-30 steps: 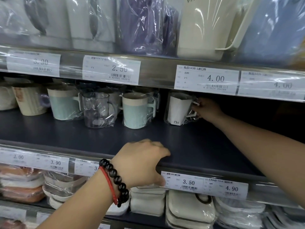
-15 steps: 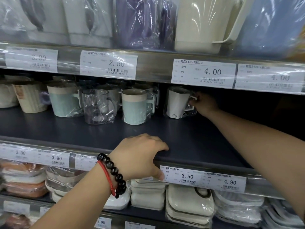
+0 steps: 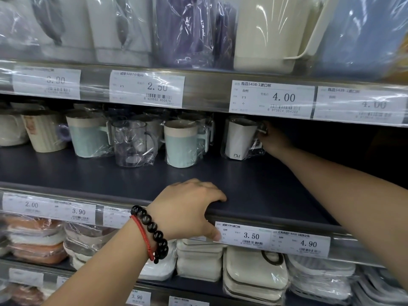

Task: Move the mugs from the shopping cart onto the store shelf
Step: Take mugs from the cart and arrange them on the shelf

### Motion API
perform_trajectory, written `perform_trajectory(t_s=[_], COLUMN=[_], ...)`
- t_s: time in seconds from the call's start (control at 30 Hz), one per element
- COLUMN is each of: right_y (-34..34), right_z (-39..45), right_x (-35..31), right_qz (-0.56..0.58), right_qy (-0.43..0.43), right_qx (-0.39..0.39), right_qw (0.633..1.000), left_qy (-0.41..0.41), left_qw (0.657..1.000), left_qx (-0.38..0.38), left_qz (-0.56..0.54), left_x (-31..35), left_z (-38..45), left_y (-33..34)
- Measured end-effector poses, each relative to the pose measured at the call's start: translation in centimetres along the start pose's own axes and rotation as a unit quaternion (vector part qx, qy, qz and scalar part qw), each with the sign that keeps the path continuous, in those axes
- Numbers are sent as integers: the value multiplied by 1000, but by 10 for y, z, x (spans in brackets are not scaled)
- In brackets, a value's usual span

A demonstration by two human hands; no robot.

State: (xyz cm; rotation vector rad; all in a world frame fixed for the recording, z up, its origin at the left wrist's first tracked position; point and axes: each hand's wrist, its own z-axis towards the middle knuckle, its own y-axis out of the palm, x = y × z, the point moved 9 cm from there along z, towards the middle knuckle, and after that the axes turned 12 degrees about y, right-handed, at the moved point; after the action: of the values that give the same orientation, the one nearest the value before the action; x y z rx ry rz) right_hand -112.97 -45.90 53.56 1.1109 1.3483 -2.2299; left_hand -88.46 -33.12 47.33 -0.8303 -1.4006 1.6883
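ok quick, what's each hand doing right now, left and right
Left hand: grips the front edge of the shelf, thumb under it.
Right hand: holds the handle of the wrapped white mug, which stands on the shelf.

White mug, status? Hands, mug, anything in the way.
Right hand grips white mug by its handle, mug on shelf. Left hand holds shelf edge. Nothing blocking; blue mug stands apart.

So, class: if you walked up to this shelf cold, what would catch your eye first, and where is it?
Probably the two arms reaching in: the right hand at the back of the dark middle shelf, gripping a wrapped white mug by its handle side, and the left hand curled over the shelf's front edge, a black bead bracelet on its wrist. Next, the large 4.00 price tag directly above that mug.
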Motion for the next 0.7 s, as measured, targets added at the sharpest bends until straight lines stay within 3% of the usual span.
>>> perform_trajectory(t_s=[0.1,0.3,0.53,0.7], right_y=[-2,-16,25,53], right_z=[-6,-41,-131,-202], right_x=[0,-12,-59,-106], right_qz=[7,-114,-94,-46], right_qy=[0,-45,-162,-247], right_qx=[-6,36,-124,-162], right_qw=[1000,992,974,954], left_qy=[-3,-38,-150,-231], left_qw=[1000,998,984,967], left_qx=[-5,-1,87,108], left_qz=[-4,-59,-30,-28], left_x=[0,-5,-25,-36], left_z=[-1,-7,-39,-95], left_y=[0,-11,-40,-49])
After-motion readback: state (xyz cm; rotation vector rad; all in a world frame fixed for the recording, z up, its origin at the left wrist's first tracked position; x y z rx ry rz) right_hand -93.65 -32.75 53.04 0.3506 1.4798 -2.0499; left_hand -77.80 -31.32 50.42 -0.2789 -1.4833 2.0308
